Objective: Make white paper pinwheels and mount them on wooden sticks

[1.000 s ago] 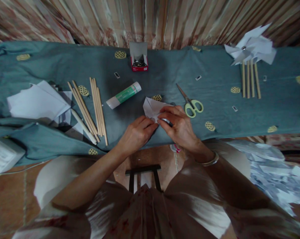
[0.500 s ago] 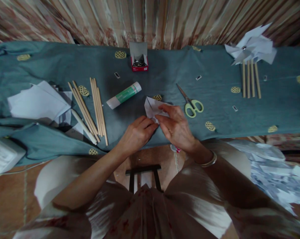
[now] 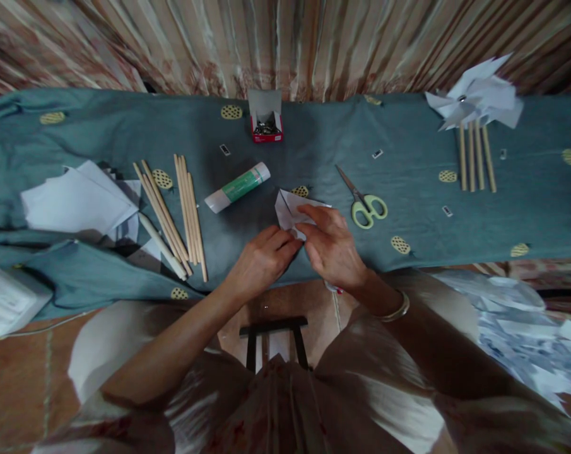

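Observation:
A small piece of white paper (image 3: pixel 289 205) with cut or folded flaps lies at the table's front edge between my hands. My left hand (image 3: pixel 266 255) grips its near-left corner, thumb and fingers closed together. From the other side my right hand (image 3: pixel 331 243) pinches the near part of the sheet, its fingers resting over it; the fingertips partly hide the paper. Beyond the left hand lies a green and white glue stick (image 3: pixel 238 187). To the right of the paper rest scissors (image 3: pixel 362 200) with light green handles, blades slightly apart.
An open red box of metal pins (image 3: pixel 267 126) stands at the back. Wooden sticks (image 3: pixel 190 217) and stacked white paper (image 3: pixel 77 198) lie left. Several paper pinwheels (image 3: pixel 479 101) on sticks lie at the far right. A bag of paper scraps (image 3: pixel 526 334) sits below the right edge.
The whole view has shifted slightly, so the table appears a little lower. Both hands stay at the paper; the right hand's fingers have moved slightly over it.

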Motion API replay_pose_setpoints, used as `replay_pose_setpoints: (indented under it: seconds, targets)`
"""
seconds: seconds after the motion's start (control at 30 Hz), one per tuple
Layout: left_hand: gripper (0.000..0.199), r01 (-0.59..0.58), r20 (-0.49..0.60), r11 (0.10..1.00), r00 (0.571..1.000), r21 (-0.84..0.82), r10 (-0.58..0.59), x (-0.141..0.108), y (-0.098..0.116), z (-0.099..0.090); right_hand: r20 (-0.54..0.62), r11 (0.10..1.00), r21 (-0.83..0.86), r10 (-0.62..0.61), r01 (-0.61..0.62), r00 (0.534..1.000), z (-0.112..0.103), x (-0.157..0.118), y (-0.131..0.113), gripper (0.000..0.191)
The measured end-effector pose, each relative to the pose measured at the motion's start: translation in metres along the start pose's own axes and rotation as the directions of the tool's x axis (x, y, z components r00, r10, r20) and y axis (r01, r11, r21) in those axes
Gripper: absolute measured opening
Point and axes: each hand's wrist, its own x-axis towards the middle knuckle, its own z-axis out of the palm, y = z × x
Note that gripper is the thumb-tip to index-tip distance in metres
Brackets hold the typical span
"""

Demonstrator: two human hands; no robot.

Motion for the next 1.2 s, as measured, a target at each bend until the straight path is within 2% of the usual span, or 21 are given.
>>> replay_pose_setpoints:
  seconds: [0.1,0.2,0.37,0.6,0.77,0.87,1.0,1.1,1.2]
  targets:
    - [0.015,-0.009,-0.009,1.0,1.0,0.011,0.01,-0.001,0.001,0.0,-0.076,0.995,0.074,0.068,-0.063,0.995,-0.009,0.005,0.005,0.035]
    - [0.015,-0.017,-0.008,1.0,1.0,0.019,0.018,-0.002,0.001,0.0,-0.113,0.99,0.064,0.131,-0.124,0.985,-0.012,0.011,0.013,0.036]
    - [0.016,-0.008,0.004,0.999,1.0,0.045,0.008,-0.002,-0.006,-0.009,-0.091,0.975,0.043,0.221,-0.218,0.971,-0.014,0.014,0.021,0.037]
    - [0.023,0.066,-0.012,0.99,0.998,0.126,-0.065,-0.003,-0.033,-0.022,-0.046,0.952,0.104,0.294,-0.288,0.955,-0.025,0.01,0.014,0.03]
    - [0.021,0.07,-0.064,0.99,0.996,0.125,-0.063,0.002,-0.028,-0.021,-0.001,0.938,0.121,0.326,-0.324,0.945,-0.029,0.01,0.009,0.028]
    - [0.024,0.032,-0.003,0.997,0.999,0.071,-0.032,0.004,-0.016,-0.018,-0.006,0.944,0.121,0.311,-0.308,0.95,-0.029,0.009,0.009,0.028]
    - [0.023,0.01,0.075,0.997,0.997,0.079,-0.016,0.005,-0.007,-0.012,-0.017,0.979,0.078,0.191,-0.189,0.981,-0.026,0.008,0.008,0.03]
    - [0.021,-0.002,0.062,0.991,0.998,0.136,-0.006,0.005,-0.005,-0.01,-0.007,0.995,0.026,0.098,-0.098,0.995,-0.022,0.007,0.007,0.034]
    - [0.018,-0.028,0.03,0.986,0.999,0.164,0.023,0.006,-0.004,-0.01,0.036,0.998,-0.004,0.058,-0.058,0.998,-0.018,0.008,0.005,0.039]
